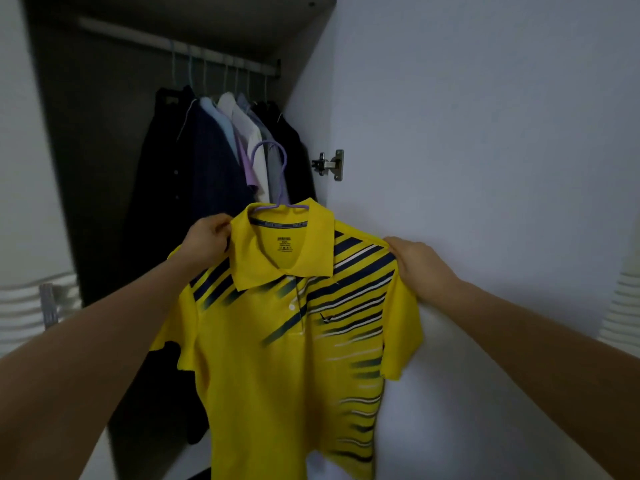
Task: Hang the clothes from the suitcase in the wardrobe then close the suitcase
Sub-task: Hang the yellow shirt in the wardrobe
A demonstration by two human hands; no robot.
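Both-handed, left hand (207,239) and right hand (420,263) pinch the yellow polo shirt (277,358) shoulders; its neck label (284,244) is unreadable.

head view, facing open wardrobe (104,168), close

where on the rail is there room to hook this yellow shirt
The rail is bare on its left stretch, between the wardrobe's left wall and the dark garment. The right end is crowded with hung clothes up to the hinge side.
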